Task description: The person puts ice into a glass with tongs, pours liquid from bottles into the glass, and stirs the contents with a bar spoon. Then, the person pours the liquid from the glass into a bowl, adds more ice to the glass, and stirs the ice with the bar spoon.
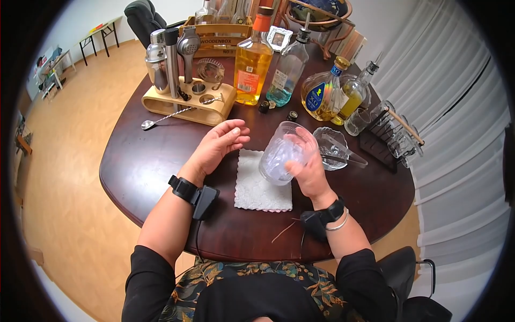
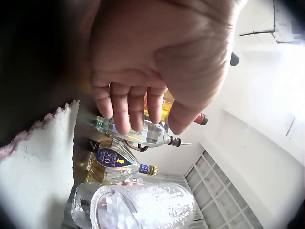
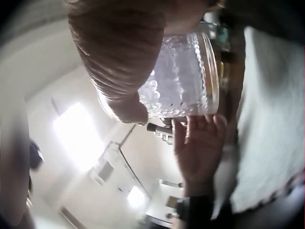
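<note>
My right hand (image 1: 310, 174) grips a clear textured glass (image 1: 276, 161) above a white scalloped cloth (image 1: 251, 196), with the thumb along the near side. The glass leans to one side, and whitish ice-like pieces show inside it in the left wrist view. Left of the glass, my left hand (image 1: 220, 146) is held in the air with nothing in it, the fingers loosely bent and the palm facing the glass. In the right wrist view, the thumb and palm hide part of the glass (image 3: 178, 81).
Behind the left hand stands a wooden bar-tool holder (image 1: 214, 114) with a bar spoon (image 1: 161, 121) leaning on it. Several bottles, including an orange-labelled one (image 1: 251, 64), line the back. At right are a glass bowl (image 1: 328, 140) with tongs (image 1: 351, 156) and a rack (image 1: 378, 142) of glasses.
</note>
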